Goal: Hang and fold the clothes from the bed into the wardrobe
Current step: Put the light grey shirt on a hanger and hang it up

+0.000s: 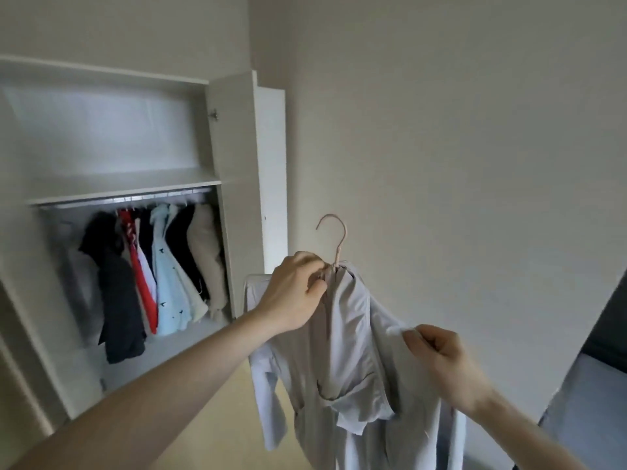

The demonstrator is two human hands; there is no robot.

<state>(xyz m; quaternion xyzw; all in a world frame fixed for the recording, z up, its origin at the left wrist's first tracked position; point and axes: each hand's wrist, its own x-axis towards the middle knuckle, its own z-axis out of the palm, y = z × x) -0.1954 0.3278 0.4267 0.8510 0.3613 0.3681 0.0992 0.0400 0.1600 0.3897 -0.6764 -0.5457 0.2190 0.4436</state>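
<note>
Pale bedroom wall, open white wardrobe (230,171) at left, a shirt held up on a hanger in front of it.

The shirt (353,361) is pale grey-lilac, long-sleeved, creased, with what looks like a chest pocket, though blur softens the detail; it hangs on a pinkish hanger (336,239) whose hook stands above the collar. The left hand (295,293) sits at the collar, its grip pinching the hanger neck with curled fingers. The right hand (441,361), lower and to the right, pinches the shirt's shoulder fabric. Dark, red, light blue and beige clothes (152,276) hang on the wardrobe rail (125,200) well apart from the shirt.
</note>
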